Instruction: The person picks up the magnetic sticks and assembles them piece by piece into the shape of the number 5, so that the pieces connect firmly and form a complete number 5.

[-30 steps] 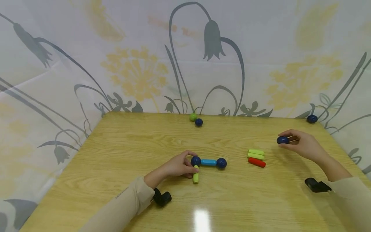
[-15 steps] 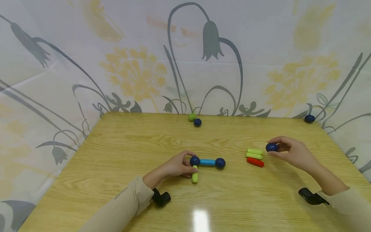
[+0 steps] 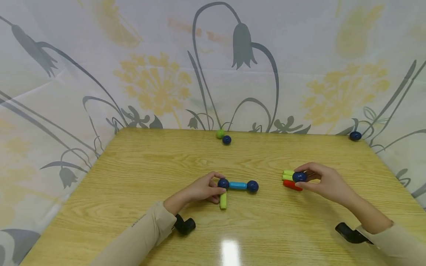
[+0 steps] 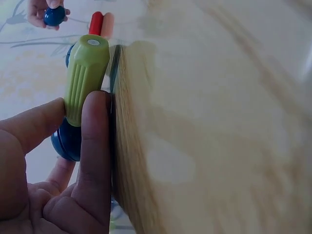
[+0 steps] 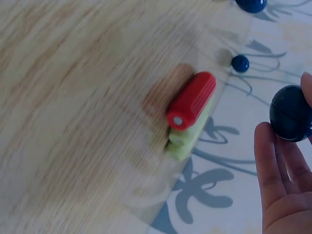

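Note:
My left hand grips a dark blue ball at the corner of an L-shaped piece, and its thumb lies by the ball's near side. A light-blue rod runs from that ball to a second dark blue ball. A yellow-green rod points from the gripped ball toward the person; in the left wrist view a grey disc shows in this green rod's end. My right hand pinches another dark blue ball, in the air beside a red rod and two yellow-green rods.
Along the wooden table's back edge lie a green ball and a dark blue ball, side by side. One more dark blue ball sits at the back right corner. Patterned cloth hangs behind the table.
My right hand has moved left and nearer with its ball, from right of the loose rods to partly in front of them. The left hand and the L-shaped piece stay nearly in place.

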`<state>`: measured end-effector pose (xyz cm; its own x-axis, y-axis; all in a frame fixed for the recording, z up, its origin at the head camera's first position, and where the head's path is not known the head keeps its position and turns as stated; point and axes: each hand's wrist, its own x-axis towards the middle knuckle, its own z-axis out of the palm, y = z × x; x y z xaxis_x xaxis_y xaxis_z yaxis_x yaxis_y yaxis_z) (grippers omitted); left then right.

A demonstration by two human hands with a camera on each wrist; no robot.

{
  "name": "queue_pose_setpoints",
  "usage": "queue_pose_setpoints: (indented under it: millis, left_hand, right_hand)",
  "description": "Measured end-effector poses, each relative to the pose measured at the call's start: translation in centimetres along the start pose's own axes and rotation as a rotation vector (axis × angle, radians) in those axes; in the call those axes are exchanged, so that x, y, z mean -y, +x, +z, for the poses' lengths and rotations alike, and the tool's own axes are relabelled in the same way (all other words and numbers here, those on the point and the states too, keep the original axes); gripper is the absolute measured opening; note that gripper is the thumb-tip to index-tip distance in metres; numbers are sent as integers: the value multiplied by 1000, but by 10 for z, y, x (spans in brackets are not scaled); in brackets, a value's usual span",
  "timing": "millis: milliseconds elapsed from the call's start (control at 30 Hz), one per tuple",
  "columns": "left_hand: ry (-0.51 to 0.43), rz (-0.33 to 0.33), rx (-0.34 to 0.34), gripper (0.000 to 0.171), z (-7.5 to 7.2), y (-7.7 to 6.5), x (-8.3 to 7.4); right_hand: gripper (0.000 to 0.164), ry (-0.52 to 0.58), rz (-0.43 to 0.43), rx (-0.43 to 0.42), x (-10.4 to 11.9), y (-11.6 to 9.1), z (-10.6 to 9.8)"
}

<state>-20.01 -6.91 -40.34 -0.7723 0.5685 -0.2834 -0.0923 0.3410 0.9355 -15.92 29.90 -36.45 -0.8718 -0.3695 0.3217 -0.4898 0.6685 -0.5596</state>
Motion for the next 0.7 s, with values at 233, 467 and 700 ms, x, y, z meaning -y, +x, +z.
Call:
queue_pose_setpoints:
  millis: [233,467,700]
  left_hand:
    - [-11,-12,-3,41,-2,0,0]
    - [-19,-20,-3,41,-1,0,-1]
    - [-29,-22,-3,41,-1,1,1]
  right_hand:
    - [33,13,-62,10,11,1,10]
    - [33,46,-121,38,16,3,21]
    - [35,99,-166,76,25,4,34]
